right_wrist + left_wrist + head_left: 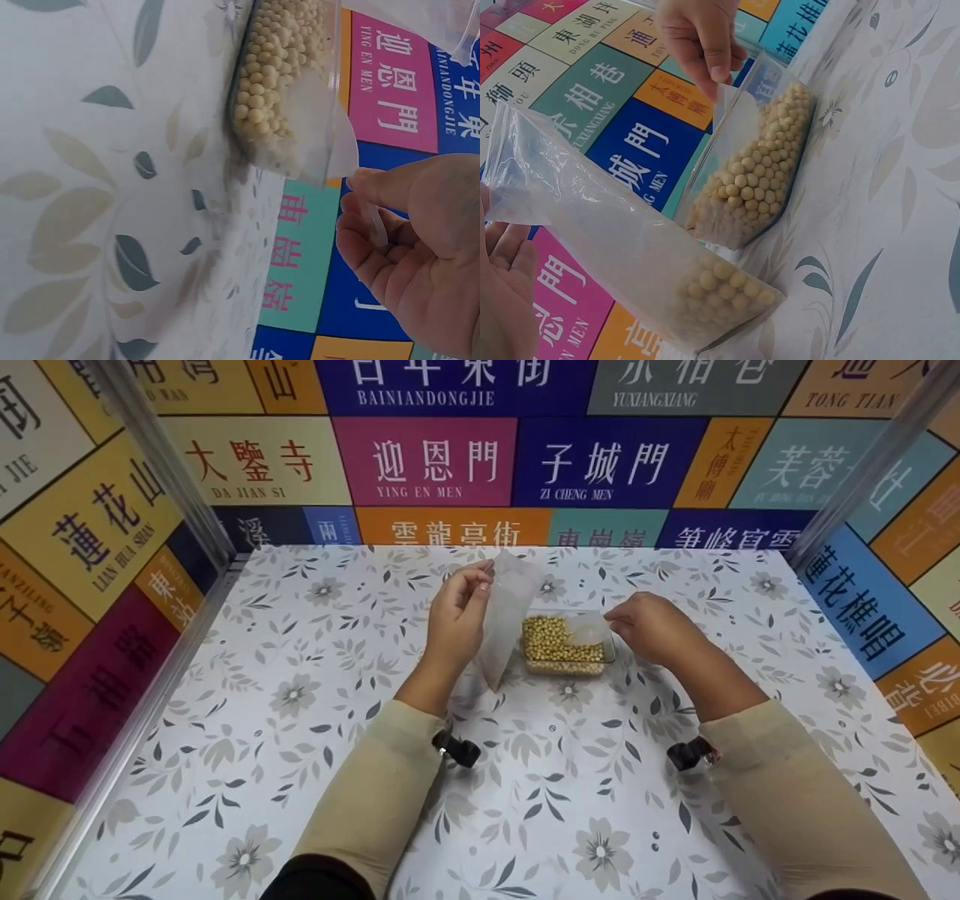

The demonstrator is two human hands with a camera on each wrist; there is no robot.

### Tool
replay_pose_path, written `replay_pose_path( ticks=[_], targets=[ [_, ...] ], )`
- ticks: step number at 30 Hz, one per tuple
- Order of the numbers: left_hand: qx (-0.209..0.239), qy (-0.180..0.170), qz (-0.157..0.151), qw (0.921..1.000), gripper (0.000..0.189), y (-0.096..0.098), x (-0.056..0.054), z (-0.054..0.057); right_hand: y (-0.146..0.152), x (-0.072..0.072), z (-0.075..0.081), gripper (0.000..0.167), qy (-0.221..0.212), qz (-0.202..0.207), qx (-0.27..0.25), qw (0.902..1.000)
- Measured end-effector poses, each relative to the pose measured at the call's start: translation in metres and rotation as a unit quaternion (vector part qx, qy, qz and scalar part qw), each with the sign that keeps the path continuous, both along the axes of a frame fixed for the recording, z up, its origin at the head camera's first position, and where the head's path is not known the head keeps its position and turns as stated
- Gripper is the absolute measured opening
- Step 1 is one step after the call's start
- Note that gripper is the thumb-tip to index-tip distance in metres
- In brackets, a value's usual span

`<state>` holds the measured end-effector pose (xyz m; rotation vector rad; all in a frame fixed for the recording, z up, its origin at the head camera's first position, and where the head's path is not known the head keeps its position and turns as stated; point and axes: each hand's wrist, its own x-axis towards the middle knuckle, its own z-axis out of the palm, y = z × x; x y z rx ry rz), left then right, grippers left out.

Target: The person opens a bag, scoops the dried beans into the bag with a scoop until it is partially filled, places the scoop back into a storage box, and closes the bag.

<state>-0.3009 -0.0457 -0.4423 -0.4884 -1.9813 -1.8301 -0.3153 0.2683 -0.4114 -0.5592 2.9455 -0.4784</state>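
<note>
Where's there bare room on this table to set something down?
Free: tablecloth left of the left hand and left sleeve; also between that sleeve and the right sleeve. Crowded: the far middle, where the left hand holds a bag beside the container of beans and the right hand a scoop.

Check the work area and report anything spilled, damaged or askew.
Nothing stands out. The box stands flat on the table, with no loose beans visible around it. The bag in the left hand shows no tear; the right hand holds the scoop.
</note>
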Motion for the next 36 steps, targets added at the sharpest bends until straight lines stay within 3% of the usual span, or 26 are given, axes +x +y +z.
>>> replay_pose_path(
  ticks=[8, 15, 23, 30, 36],
  targets=[
    [0.000, 0.005, 0.000, 1.0000, 0.016, 0.000, -0.001, 0.000, -0.003, 0.001, -0.018, 0.033, -0.010, -0.041, -0.045, 0.9981],
    [-0.004, 0.011, 0.005, 0.9999, 0.017, 0.000, -0.001, -0.001, -0.014, 0.005, -0.020, 0.037, -0.054, -0.084, -0.070, 0.9925],
    [0.005, 0.002, -0.004, 1.0000, 0.015, 0.000, -0.001, 0.000, -0.021, 0.009, -0.022, 0.039, -0.054, -0.123, -0.066, 0.9887],
    [0.008, 0.001, -0.003, 1.0000, 0.015, 0.000, -0.001, -0.001, -0.016, 0.008, -0.022, 0.037, -0.044, -0.095, -0.057, 0.9929],
    [0.013, -0.005, 0.000, 0.9999, 0.015, 0.001, -0.001, -0.001, -0.009, 0.009, -0.020, 0.037, -0.062, -0.103, -0.073, 0.9900]
  ],
)
